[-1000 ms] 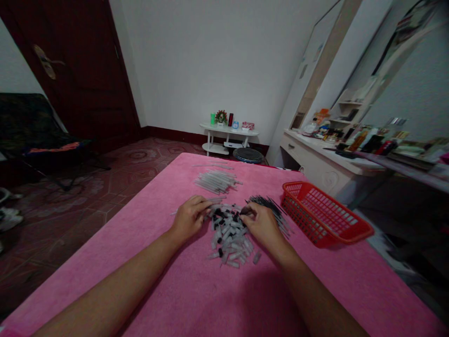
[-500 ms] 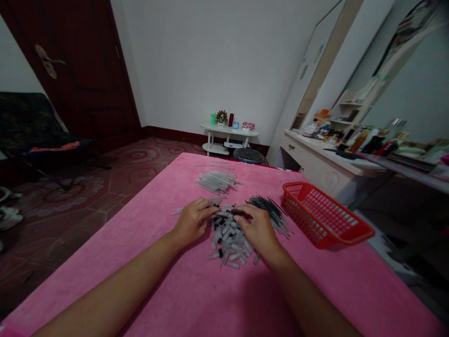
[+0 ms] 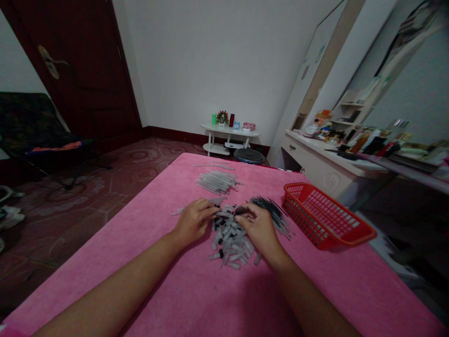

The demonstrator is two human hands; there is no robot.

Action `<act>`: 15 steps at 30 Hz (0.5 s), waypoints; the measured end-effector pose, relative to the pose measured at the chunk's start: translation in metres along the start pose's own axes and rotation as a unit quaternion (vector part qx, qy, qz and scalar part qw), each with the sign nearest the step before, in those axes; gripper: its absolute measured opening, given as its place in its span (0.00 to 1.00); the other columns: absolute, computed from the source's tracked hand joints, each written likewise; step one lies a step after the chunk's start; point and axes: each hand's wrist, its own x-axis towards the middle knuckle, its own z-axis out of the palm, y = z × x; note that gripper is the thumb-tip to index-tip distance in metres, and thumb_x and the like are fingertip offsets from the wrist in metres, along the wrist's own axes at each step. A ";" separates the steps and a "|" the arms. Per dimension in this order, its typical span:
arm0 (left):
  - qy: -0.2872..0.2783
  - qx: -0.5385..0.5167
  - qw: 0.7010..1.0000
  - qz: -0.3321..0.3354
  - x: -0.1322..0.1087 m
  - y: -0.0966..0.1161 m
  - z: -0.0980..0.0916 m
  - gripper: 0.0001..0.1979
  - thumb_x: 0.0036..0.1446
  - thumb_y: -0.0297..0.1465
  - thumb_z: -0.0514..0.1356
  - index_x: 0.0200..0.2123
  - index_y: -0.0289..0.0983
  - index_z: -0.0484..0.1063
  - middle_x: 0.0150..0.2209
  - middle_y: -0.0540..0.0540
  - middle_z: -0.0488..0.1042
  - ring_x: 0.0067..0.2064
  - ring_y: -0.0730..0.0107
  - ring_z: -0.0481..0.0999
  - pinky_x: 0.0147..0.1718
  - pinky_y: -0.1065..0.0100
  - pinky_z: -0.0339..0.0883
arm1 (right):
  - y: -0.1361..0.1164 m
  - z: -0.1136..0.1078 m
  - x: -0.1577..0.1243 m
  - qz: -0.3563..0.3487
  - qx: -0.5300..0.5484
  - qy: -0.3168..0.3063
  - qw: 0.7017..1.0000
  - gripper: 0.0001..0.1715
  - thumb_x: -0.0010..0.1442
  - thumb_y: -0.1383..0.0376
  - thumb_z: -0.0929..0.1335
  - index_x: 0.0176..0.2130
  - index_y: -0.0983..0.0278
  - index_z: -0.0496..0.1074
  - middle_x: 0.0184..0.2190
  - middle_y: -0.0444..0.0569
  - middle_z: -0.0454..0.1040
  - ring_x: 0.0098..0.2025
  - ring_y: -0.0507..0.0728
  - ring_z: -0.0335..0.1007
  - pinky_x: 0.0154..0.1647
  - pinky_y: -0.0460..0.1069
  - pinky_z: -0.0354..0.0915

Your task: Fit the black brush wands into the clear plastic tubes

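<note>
Pink fuzzy cloth (image 3: 203, 299) is spread under everything rn, and a messy heap of short clear pieces (image 3: 234, 244) w/ black bits (image 3: 220, 241) mixed in is gathered b/w both sets of fingers and spread toward the near side of them. On the left hand (image 3: 192, 219), thumb and forefinger are brought close together at the heap; a pale piece is prob pinched there, but that can't be confirmed b/c it blends in. On the right hand (image 3: 260, 224), the fingers are curled over the heap's other side; smth dark may be gripped, can't tell for sure.

What could go wrong imo: a tiny piece could be fumbled and lost below the fingertips, b/c so many lookalikes are piled loose. If the right knuckles were swung outward, the black rods (image 3: 275, 217) just beside them could be knocked askew. Same for the loose pale tubes (image 3: 177, 211) just past the left knuckles.

Otherwise, a bundle of pale tubes (image 3: 217, 181) is laid beyond the left fingertips, w/ a few strays (image 3: 222, 167) farther out. A red basket (image 3: 305, 222) is parked right of the right fingers, past the rods, so any sideways reach would be blocked by it. Way beyond the fingertips a white side table (image 3: 224, 129) can be seen, nothing's obstructed by it tbh.
</note>
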 end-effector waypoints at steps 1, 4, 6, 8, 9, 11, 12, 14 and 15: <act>0.000 0.000 1.000 0.001 0.000 0.000 0.000 0.14 0.57 0.24 0.54 0.45 0.38 0.73 0.36 0.42 0.72 0.38 0.66 0.69 0.37 0.64 0.65 | 0.000 0.001 0.000 0.004 0.017 -0.003 1.000 0.10 0.46 0.69 0.68 0.33 0.65 0.74 0.28 0.48 0.76 0.30 0.54 0.71 0.31 0.47 0.66; -0.001 0.001 1.000 0.004 -0.001 -0.001 0.001 0.14 0.57 0.24 0.54 0.46 0.38 0.73 0.37 0.43 0.72 0.38 0.66 0.69 0.36 0.64 0.65 | -0.002 0.002 0.000 -0.004 0.031 -0.010 0.999 0.10 0.46 0.68 0.68 0.33 0.66 0.75 0.30 0.49 0.77 0.32 0.55 0.72 0.34 0.48 0.66; -0.001 0.002 1.000 0.003 -0.001 -0.001 0.001 0.14 0.57 0.24 0.54 0.46 0.38 0.73 0.37 0.43 0.72 0.38 0.66 0.69 0.36 0.64 0.65 | -0.003 0.003 -0.001 -0.009 0.016 -0.006 1.000 0.09 0.47 0.67 0.68 0.32 0.66 0.75 0.29 0.50 0.77 0.32 0.55 0.72 0.34 0.48 0.65; -0.002 0.003 1.000 0.002 -0.001 -0.001 0.001 0.15 0.57 0.24 0.55 0.46 0.38 0.73 0.36 0.43 0.72 0.38 0.66 0.69 0.36 0.64 0.65 | -0.004 0.003 -0.001 -0.011 0.005 0.001 1.000 0.08 0.48 0.66 0.68 0.31 0.66 0.75 0.28 0.49 0.76 0.31 0.55 0.71 0.33 0.48 0.65; -0.002 0.004 1.000 0.002 -0.001 -0.001 0.001 0.15 0.56 0.23 0.55 0.46 0.38 0.73 0.36 0.43 0.72 0.38 0.66 0.69 0.36 0.64 0.65 | -0.004 0.003 -0.002 -0.011 0.004 0.003 1.000 0.08 0.48 0.66 0.68 0.31 0.67 0.75 0.28 0.49 0.76 0.30 0.55 0.71 0.32 0.47 0.65; 0.000 0.006 1.000 0.004 -0.001 -0.001 0.001 0.15 0.56 0.23 0.54 0.46 0.38 0.73 0.36 0.43 0.72 0.38 0.66 0.69 0.36 0.65 0.65 | -0.003 0.004 -0.002 -0.007 0.009 0.001 1.000 0.09 0.48 0.67 0.68 0.32 0.67 0.75 0.28 0.48 0.76 0.29 0.54 0.70 0.31 0.47 0.65; 0.001 0.006 1.000 0.006 -0.001 -0.001 0.001 0.15 0.56 0.23 0.54 0.45 0.38 0.73 0.36 0.43 0.72 0.38 0.66 0.69 0.36 0.65 0.65 | -0.002 0.005 -0.003 -0.003 0.013 -0.002 1.000 0.09 0.48 0.67 0.68 0.32 0.67 0.74 0.28 0.48 0.75 0.29 0.54 0.70 0.30 0.47 0.65; 0.003 0.007 1.000 0.009 0.000 0.000 0.001 0.14 0.57 0.24 0.54 0.45 0.38 0.73 0.36 0.42 0.72 0.37 0.66 0.69 0.35 0.65 0.65 | -0.001 0.006 -0.003 0.004 0.019 -0.007 1.000 0.09 0.48 0.68 0.67 0.32 0.66 0.74 0.27 0.47 0.75 0.28 0.53 0.70 0.28 0.46 0.65; 0.002 0.008 1.000 0.010 0.000 0.000 0.000 0.14 0.57 0.24 0.54 0.45 0.38 0.73 0.36 0.42 0.72 0.37 0.66 0.69 0.35 0.65 0.65 | 0.000 0.007 -0.004 0.003 0.018 -0.009 1.000 0.09 0.48 0.68 0.67 0.33 0.66 0.74 0.27 0.47 0.75 0.28 0.53 0.70 0.28 0.46 0.65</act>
